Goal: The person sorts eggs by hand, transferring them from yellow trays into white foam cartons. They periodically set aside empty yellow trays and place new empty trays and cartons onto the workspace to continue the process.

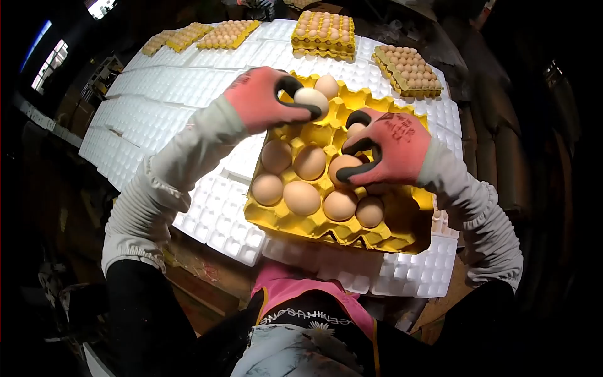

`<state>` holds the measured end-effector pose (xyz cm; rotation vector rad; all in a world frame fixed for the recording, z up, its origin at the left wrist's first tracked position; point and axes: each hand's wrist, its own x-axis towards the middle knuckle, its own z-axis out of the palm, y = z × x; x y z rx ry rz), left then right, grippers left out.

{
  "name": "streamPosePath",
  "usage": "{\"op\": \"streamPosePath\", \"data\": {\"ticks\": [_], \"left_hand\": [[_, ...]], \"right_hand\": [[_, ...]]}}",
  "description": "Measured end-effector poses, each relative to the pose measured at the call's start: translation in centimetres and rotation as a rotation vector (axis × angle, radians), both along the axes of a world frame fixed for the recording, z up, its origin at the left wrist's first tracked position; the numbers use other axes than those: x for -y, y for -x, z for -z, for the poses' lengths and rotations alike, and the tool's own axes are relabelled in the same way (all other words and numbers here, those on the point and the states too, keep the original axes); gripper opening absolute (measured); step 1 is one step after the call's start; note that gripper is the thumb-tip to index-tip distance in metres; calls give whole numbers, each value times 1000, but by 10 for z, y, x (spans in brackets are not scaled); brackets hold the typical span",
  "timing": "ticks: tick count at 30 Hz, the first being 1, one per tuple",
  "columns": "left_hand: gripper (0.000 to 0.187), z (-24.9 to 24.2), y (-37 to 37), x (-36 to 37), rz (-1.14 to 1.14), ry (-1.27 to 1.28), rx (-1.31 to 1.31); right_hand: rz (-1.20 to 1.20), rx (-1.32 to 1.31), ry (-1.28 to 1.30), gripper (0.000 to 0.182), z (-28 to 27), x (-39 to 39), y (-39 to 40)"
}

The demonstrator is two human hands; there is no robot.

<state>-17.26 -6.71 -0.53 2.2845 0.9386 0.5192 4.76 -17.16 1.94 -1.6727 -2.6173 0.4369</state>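
Both my hands wear pink gloves with dark fingertips and work over a yellow egg tray (282,220). Between the thumb and fingers of my left hand (260,100) is a pale egg (312,102), at the tray's far left part. Beside it, a light brown egg (326,87) shows near the far edge. My right hand (392,144) is closed around a brown egg (344,169), its thumb across the shell; another egg (356,130) shows between its fingers. Several brown eggs, one of them a large egg (301,198), sit in the near left cups.
White dimpled foam trays (163,85) cover the tabletop. At the back stands a stack of full yellow egg trays (323,34). Another full egg tray (408,70) lies at the far right, and a further filled tray (227,34) at the far left.
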Motion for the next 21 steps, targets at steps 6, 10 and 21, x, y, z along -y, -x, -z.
{"op": "streamPosePath", "data": {"ticks": [6, 10, 21], "left_hand": [[42, -21, 2, 1, 272, 287, 24], [51, -29, -30, 29, 428, -428, -736], [29, -44, -148, 163, 460, -611, 95]], "right_hand": [[-68, -2226, 707, 64, 54, 15, -76], [-175, -2387, 561, 69, 74, 43, -115], [1375, -1521, -831, 34, 343, 229, -361]]}}
